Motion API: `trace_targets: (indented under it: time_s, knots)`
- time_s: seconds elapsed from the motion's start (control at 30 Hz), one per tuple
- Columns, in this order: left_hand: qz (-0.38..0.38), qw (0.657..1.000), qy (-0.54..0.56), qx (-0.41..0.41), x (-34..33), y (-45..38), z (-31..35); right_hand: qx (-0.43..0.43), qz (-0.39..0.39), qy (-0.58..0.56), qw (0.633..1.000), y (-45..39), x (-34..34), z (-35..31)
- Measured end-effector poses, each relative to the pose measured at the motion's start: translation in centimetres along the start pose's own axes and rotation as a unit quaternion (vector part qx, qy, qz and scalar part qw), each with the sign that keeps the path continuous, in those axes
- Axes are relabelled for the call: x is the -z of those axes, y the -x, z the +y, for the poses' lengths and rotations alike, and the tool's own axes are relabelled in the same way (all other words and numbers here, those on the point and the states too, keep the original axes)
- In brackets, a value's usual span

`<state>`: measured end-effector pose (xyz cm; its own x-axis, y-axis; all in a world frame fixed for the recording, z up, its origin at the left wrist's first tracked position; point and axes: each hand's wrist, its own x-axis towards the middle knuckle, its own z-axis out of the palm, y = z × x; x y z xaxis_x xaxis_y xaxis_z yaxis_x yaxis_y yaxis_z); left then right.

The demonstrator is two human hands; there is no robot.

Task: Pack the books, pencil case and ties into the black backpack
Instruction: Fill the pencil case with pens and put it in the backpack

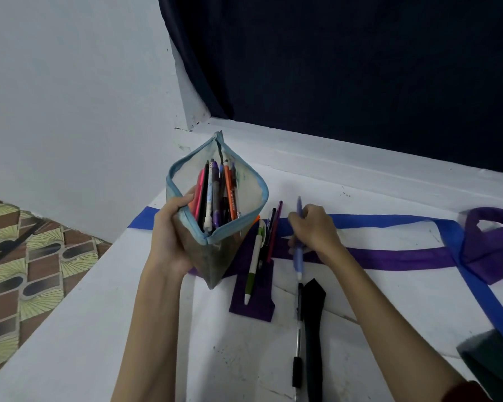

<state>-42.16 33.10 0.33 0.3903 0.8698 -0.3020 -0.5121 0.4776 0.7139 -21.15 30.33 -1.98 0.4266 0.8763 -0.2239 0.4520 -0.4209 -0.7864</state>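
Pencil case held open while a pen is picked up

The left hand, forearm raised, grips the unzipped pencil case upright above the desk. The right hand, palm down, curls its fingers round a blue pen over the purple tie.

Both forearms bare — dark red sleeve edge at right elbow.
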Motion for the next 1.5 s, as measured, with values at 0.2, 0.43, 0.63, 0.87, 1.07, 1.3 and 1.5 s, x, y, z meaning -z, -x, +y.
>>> trace_targets:
  time_s: [0.2, 0.43, 0.63, 0.87, 1.07, 1.3, 1.5]
  knots:
    - [-0.019, 1.000, -0.025, -0.004, -0.4, -0.2, -0.5, 0.012, -0.031, 0.014, 0.999, -0.5, -1.4, 0.4]
    - [-0.023, 0.999, -0.022, -0.006, -0.4, -0.4, -0.5, 0.007, -0.055, 0.003, 0.998, -0.6, -2.5, 0.0]
    - [-0.026, 0.999, -0.022, -0.007, -0.4, -0.5, -0.7, -0.048, -0.009, -0.125, 0.991, -0.4, -1.0, -0.8]
    - [-0.022, 1.000, -0.012, -0.003, -0.6, -1.0, -1.2, 0.185, 0.289, -0.288, 0.894, 1.4, 5.8, -5.6]
    - [-0.017, 1.000, -0.008, 0.001, -1.2, -1.4, -1.9, 0.188, 0.133, -0.263, 0.937, 4.2, 6.1, -9.1]
    - [-0.019, 1.000, -0.010, 0.006, -1.9, -1.5, -2.5, 0.127, -0.086, -0.042, 0.987, 3.9, 4.4, -9.7]
    - [-0.034, 0.999, -0.018, 0.013, -2.1, -1.5, -2.8, 0.104, -0.129, 0.016, 0.986, 2.6, 3.6, -9.7]
